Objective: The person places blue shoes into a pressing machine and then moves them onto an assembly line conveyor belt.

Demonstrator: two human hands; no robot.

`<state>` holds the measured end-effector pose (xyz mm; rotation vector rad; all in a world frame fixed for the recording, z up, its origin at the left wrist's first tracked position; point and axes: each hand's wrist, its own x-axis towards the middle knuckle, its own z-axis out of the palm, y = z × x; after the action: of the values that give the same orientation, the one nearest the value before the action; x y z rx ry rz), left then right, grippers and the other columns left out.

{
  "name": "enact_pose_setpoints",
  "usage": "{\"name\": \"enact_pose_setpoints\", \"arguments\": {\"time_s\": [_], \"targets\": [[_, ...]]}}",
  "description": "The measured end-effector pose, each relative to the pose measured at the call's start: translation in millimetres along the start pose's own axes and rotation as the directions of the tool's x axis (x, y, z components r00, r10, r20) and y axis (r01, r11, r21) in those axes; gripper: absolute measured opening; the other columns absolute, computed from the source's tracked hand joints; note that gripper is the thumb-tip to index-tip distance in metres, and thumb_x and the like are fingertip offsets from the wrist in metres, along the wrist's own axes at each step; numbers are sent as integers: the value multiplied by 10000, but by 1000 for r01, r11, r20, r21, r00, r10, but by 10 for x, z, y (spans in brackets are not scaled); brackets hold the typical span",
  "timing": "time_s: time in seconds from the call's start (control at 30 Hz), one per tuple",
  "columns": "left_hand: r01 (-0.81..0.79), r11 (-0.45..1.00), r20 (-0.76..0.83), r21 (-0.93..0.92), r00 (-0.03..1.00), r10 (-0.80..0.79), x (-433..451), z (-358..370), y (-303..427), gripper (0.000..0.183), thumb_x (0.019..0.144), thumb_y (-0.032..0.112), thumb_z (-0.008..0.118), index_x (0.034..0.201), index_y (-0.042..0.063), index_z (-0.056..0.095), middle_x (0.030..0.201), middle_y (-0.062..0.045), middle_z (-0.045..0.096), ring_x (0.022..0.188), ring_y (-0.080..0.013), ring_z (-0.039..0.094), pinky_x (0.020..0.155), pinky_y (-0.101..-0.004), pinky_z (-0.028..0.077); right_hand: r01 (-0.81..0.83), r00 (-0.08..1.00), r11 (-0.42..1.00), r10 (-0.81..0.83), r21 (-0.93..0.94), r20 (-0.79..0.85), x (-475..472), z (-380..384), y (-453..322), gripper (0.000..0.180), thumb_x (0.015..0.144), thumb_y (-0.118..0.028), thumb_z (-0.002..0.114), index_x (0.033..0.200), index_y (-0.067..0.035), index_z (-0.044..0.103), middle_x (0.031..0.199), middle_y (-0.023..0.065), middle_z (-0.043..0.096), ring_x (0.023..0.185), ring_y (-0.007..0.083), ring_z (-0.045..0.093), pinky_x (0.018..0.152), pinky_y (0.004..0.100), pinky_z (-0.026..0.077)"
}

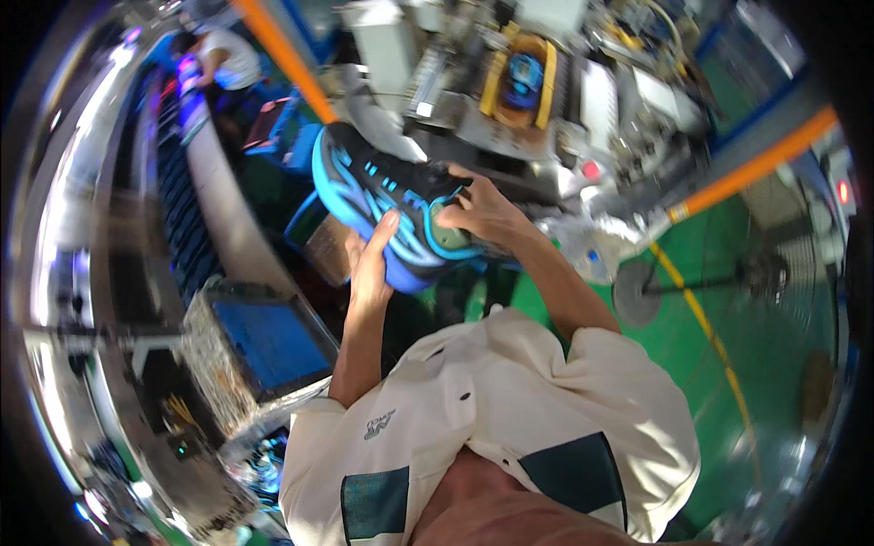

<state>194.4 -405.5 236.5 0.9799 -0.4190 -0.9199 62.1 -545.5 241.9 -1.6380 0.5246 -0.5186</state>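
Note:
A black athletic shoe (382, 198) with bright blue trim and a blue sole is held up in front of my chest, its toe pointing to the upper left. My left hand (372, 263) grips the sole side near the middle, thumb on the upper. At the collar, my right hand (481, 211) pinches the shoe by its opening, fingers at the tongue and thumb inside the rim. A greenish-grey shoe last (447, 228) fills the shoe's opening, partly covered by the right thumb.
Ahead stands a machine holding a blue part (524, 78) between yellow guards (491, 85). A conveyor (181, 211) runs along the left, with a blue-topped box (270, 338) beside it. Another person (229, 58) sits far left. A pedestal fan (765, 273) stands right.

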Motion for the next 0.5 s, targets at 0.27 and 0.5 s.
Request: {"name": "enact_pose_setpoints", "arguments": {"time_s": [0.27, 0.5], "targets": [[126, 933, 365, 337, 896, -253, 1270, 1132, -778, 546, 883, 322, 650, 1274, -23, 487, 1150, -87, 584, 1017, -156, 536, 908, -306, 417, -50, 674, 963, 229, 266, -702, -441, -1179, 471, 614, 576, -101, 809, 1132, 12, 573, 984, 70, 647, 884, 139, 596, 830, 279, 477], [-247, 542, 270, 803, 962, 39, 3725, 1506, -2122, 389, 773, 366, 745, 874, 2, 647, 716, -16, 590, 655, -108, 550, 593, -296, 456, 1, 353, 972, -221, -236, -909, -765, -1855, 488, 657, 602, -37, 774, 1205, 36, 523, 1099, 101, 606, 986, 169, 576, 919, 297, 441]]}}
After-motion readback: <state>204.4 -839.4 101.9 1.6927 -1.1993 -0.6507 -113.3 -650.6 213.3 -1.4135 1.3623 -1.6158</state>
